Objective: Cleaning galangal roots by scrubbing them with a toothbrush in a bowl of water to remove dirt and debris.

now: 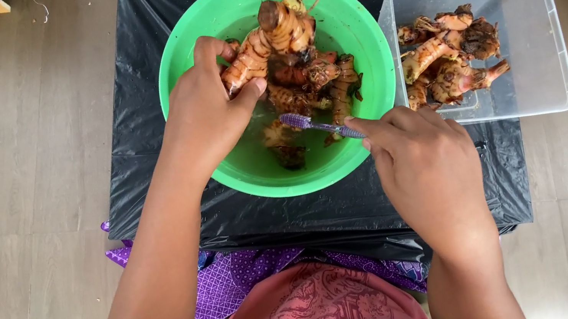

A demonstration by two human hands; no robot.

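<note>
Two hands: left on orange root, right gripping purple toothbrush.

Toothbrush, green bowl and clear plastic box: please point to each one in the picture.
toothbrush (309,123): head view, on the purple neck just behind its bristle head.
green bowl (180,49): head view, on its left rim.
clear plastic box (521,24): head view, on its bare right floor.

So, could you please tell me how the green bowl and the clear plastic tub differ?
The green bowl is round and opaque; the clear plastic tub is rectangular and see-through. The bowl sits on the black plastic sheet, the tub partly off it. Only the bowl has hands working in it. Both hold orange-brown roots.
</note>
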